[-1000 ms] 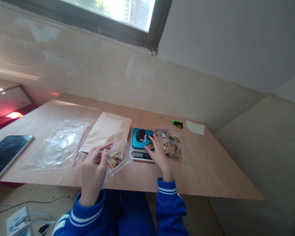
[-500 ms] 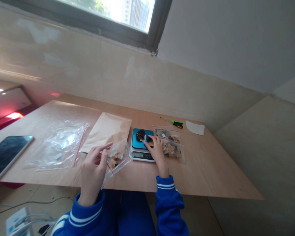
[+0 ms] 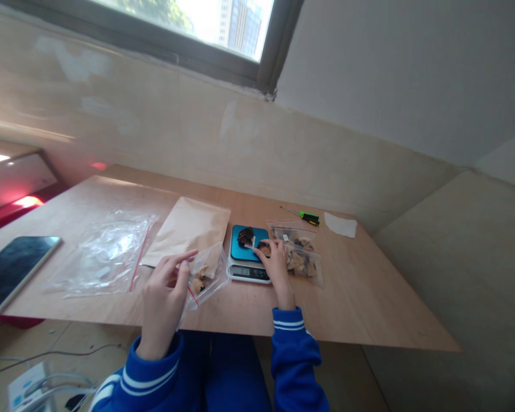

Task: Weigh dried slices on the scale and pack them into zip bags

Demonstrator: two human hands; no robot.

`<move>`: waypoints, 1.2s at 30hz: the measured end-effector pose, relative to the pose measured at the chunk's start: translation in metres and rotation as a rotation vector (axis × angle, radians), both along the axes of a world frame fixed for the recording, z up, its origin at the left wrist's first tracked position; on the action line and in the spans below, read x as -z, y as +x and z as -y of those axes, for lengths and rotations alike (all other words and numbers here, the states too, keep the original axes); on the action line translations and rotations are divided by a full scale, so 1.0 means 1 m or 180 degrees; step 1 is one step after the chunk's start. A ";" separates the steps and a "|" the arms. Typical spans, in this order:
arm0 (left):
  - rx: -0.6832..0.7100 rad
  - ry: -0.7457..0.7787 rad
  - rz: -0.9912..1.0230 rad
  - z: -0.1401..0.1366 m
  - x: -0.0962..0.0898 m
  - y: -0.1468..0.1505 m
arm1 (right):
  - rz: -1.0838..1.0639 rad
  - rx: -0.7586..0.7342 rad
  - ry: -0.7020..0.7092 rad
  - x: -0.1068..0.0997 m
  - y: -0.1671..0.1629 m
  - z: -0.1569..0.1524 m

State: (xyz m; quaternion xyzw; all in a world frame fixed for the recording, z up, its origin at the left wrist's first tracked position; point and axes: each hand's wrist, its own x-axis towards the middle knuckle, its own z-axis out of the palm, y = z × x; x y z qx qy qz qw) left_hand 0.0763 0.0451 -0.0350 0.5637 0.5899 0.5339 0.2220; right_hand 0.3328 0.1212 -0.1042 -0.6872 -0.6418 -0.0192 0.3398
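Observation:
My left hand point(image 3: 165, 289) has its fingers curled at the mouth of a clear zip bag point(image 3: 217, 277) with a red seal line. A few tan dried pieces point(image 3: 200, 278) lie inside that bag. My right hand point(image 3: 275, 263) is over the right side of a kitchen scale point(image 3: 251, 273) with a blue top. Its thumb and fingers close around a brown dried piece point(image 3: 265, 249) on the plate. Left of it on the scale sit dark curled pieces point(image 3: 245, 236) and a small white packet point(image 3: 249, 245). The display digits are too small to read.
Right of the scale lie filled zip bags point(image 3: 302, 263). Behind them are a green-black screwdriver point(image 3: 306, 217) and a white paper scrap point(image 3: 341, 225). To the left are a kraft paper bag point(image 3: 184, 229), clear plastic bags point(image 3: 103, 252) and a phone point(image 3: 17, 269).
The fingers of my right hand have shifted slightly on the scale, and more of the brown piece shows between them. My left hand and its bag stay almost in place.

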 end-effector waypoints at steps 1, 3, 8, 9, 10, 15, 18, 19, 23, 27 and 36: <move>0.0002 -0.0003 -0.0013 0.000 0.000 0.000 | -0.0030 0.0027 0.0022 -0.002 -0.001 0.001; 0.0006 -0.0001 -0.0030 -0.001 0.000 0.000 | -0.0199 -0.0033 0.0034 -0.006 -0.002 0.002; 0.0015 0.0012 -0.0017 -0.002 0.001 0.001 | -0.1049 -0.0355 -0.0014 -0.023 -0.015 0.009; 0.0020 0.0010 -0.0024 -0.002 0.002 0.000 | -0.1230 -0.0351 0.0037 -0.029 -0.021 0.013; 0.0024 0.0008 -0.0034 -0.002 0.002 0.000 | -0.1445 -0.0379 0.0113 -0.037 -0.027 0.017; 0.0065 0.0021 -0.0042 -0.002 0.003 0.002 | -0.2485 -0.1226 0.0263 -0.087 -0.073 0.046; 0.0090 0.0014 0.0057 -0.002 0.003 0.003 | -0.2180 -0.1839 0.0185 -0.105 -0.095 0.055; 0.0102 0.0006 0.0098 -0.002 0.003 0.004 | -0.1990 -0.1975 0.0192 -0.107 -0.100 0.056; 0.0117 -0.0074 0.0229 -0.001 0.001 0.003 | -0.1457 -0.1940 0.0411 -0.103 -0.101 0.049; 0.0074 -0.0066 0.0267 -0.002 0.001 0.000 | -0.1179 -0.1309 0.0572 -0.085 -0.080 0.030; 0.0079 -0.0027 0.0274 -0.003 0.001 -0.001 | -0.0475 -0.0872 -0.0468 -0.023 -0.039 -0.026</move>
